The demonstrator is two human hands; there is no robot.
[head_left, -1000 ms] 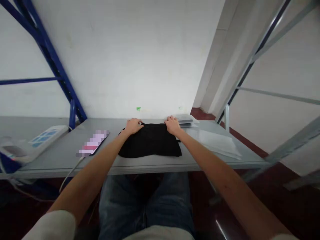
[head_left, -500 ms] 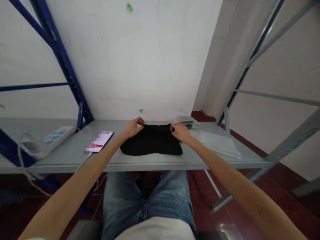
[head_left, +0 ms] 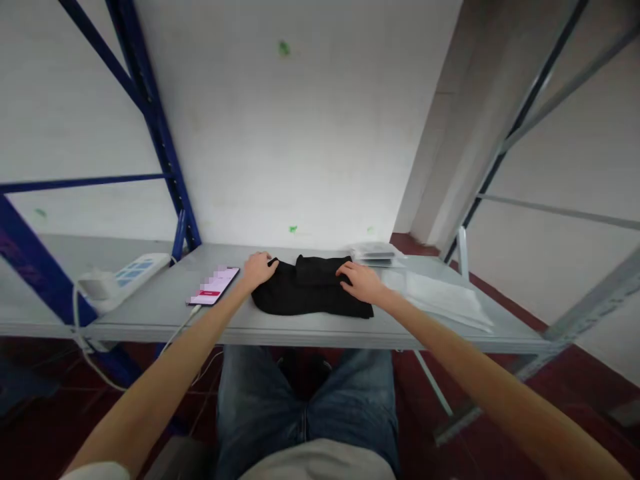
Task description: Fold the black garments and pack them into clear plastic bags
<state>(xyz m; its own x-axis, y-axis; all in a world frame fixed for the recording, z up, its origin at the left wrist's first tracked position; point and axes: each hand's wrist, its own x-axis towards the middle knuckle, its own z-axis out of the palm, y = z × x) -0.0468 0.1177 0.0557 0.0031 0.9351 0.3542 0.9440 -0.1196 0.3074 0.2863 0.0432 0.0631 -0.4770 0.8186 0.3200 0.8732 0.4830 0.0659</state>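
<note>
A black cloth [head_left: 310, 293] lies on the grey shelf top, with a folded flap across its upper right part. At its upper left edge is my left hand [head_left: 259, 270], the fingertips on the fabric and the fingers bent. My right hand [head_left: 361, 280] rests on the right side of the folded flap, its fingers spread over the cloth. The undersides of both hands are hidden.
On the left a phone [head_left: 215, 287] with a cable lies near a white power strip [head_left: 133, 277]. Flat plastic packets [head_left: 375, 252] sit behind my right hand, and white sheets [head_left: 445, 297] lie to the right. Blue posts stand left, grey ones right.
A flap of the cloth's far edge now lies folded on the right part. My left hand has moved off the flap to the left edge, and my right hand has flattened onto the fold.
</note>
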